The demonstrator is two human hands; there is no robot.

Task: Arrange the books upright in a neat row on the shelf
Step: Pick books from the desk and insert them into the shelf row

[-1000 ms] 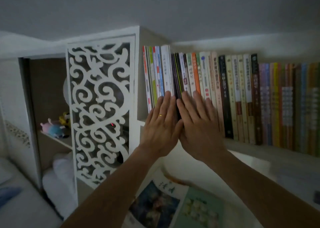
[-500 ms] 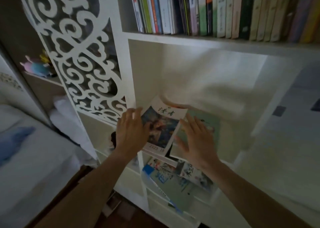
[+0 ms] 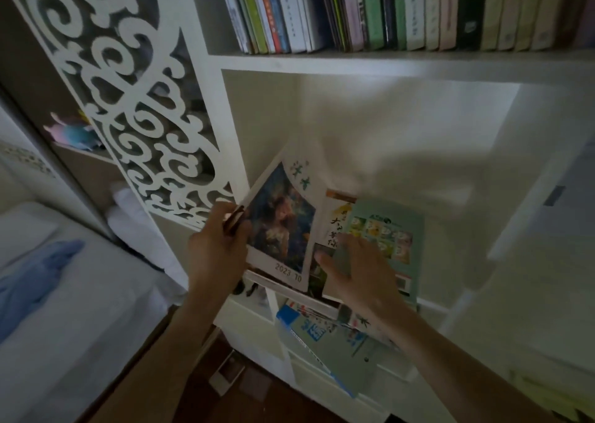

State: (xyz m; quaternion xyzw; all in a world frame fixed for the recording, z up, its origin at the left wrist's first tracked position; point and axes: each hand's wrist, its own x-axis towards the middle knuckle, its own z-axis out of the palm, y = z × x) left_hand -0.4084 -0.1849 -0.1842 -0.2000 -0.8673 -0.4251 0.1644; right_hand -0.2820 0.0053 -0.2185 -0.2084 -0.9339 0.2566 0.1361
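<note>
A row of upright books [image 3: 386, 14] stands on the upper shelf [image 3: 354, 62]. In the compartment below, several magazines lie flat in a loose pile. My left hand [image 3: 215, 249] grips the left edge of the top magazine [image 3: 280, 226], which has a painted picture and "2023 10" on its cover, and tilts it up. My right hand [image 3: 360, 271] rests flat with straight fingers on a pale green book [image 3: 386, 239] beside it. More magazines [image 3: 322, 335] stick out over the front edge of the lower shelf.
A white carved scroll panel [image 3: 135, 101] closes the bookcase's left side. Behind it a small plush toy [image 3: 74, 129] sits on a side shelf. A bed with a blue cloth [image 3: 38, 281] lies at the lower left. A small box [image 3: 225, 374] sits on the floor.
Both hands left the upright row and dropped to the lower compartment. My left hand took hold of the top magazine's edge and lifted it; my right hand settled on the green book.
</note>
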